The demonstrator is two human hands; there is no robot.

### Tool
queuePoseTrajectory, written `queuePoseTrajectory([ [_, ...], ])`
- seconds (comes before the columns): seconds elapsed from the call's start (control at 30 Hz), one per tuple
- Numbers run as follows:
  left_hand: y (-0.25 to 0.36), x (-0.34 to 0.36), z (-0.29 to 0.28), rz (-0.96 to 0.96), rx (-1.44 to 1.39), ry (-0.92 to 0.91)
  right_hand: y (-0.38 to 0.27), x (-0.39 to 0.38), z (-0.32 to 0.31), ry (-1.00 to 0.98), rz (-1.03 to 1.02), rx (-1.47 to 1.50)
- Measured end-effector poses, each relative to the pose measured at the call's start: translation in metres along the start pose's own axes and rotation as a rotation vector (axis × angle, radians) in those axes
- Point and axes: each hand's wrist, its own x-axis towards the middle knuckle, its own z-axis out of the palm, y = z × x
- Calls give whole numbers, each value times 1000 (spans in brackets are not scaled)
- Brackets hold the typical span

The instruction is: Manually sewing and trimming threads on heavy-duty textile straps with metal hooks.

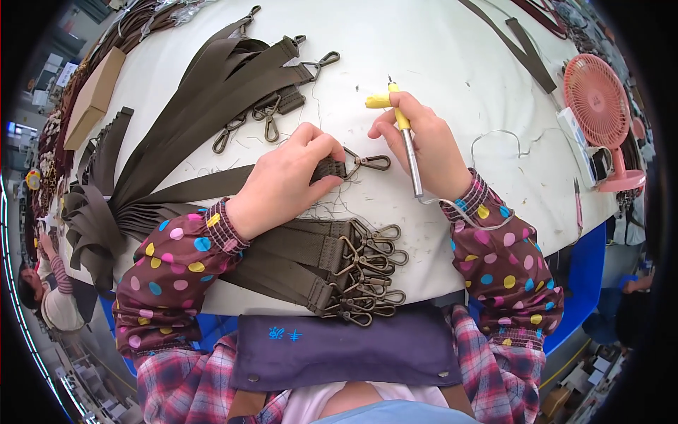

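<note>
The left hand (286, 180) pinches, thumb and fingers nearly together, the stitched end of a dark strap (212, 185) above the white table (452, 261), beside its metal hook (371, 162). Apart from it, the right hand (434, 145) loosely grips a yellow-and-silver pen-shaped tool (410, 159), tip pointing away.

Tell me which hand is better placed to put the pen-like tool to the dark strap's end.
Right, most likely: the right hand holds the pen-like tool, while the left hand grips the dark strap near its metal clasp.
</note>
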Motion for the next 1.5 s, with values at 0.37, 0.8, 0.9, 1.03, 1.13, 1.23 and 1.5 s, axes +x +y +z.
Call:
queuePoseTrajectory([
  [0.37, -29, -1, 0, -202, -515, -88, -14, -12, 7, -160, 276, 596],
  [0.8, -27, -8, 5, -212, -684, 63, -19, -10, 32, -69, 253, 465],
  [0.9, -28, -7, 7, -215, -676, 68, -19, -11, 32, -79, 253, 454],
  [1.03, -28, -7, 7, -218, -686, 73, -25, -7, 26, -176, 295, 407],
  [1.13, -27, -7, 7, -216, -692, 79, -24, -8, 26, -168, 295, 398],
  [1.23, -29, -7, 7, -211, -674, 76, -25, -8, 26, -173, 302, 394],
  [1.5, -27, -6, 7, -210, -672, 69, -24, -8, 25, -170, 280, 366],
])
